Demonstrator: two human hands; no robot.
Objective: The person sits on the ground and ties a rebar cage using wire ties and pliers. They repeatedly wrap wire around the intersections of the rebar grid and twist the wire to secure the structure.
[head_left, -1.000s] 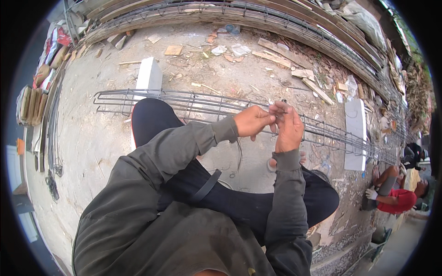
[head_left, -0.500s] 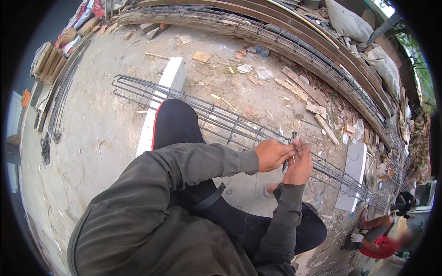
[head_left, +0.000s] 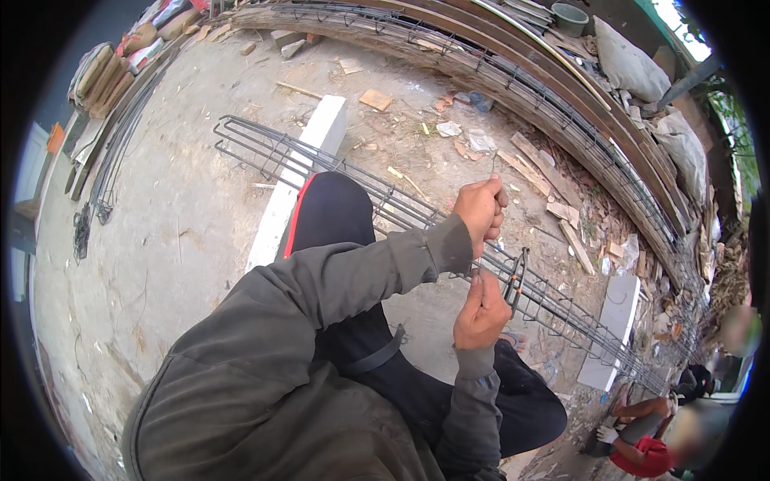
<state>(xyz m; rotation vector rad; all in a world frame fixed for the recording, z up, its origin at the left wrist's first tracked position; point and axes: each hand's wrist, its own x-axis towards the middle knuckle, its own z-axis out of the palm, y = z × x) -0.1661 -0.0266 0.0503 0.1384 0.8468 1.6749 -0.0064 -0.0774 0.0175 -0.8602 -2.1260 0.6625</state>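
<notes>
A long rebar cage of dark steel bars and stirrups runs slantwise before me, from upper left to lower right. My left hand is closed over it in a fist, and a thin tie wire sticks up from its fingers. Below it, my right hand is also closed. Its thumb and fingertips pinch a short bit of wire beside the bars, while dark pincers with orange marks stand out from its far side. Where the pincers rest in the palm is hidden.
White blocks prop the cage, one at left and one at right. Planks and scraps litter the ground beyond. Another cage lies along stacked timber at the back. Lower right, a co-worker in a red shirt wears white gloves.
My hands have drawn apart: the left has risen away with the wire, the right has come down and slightly left. The pincers now show beside the right hand. The view has shifted a little.
</notes>
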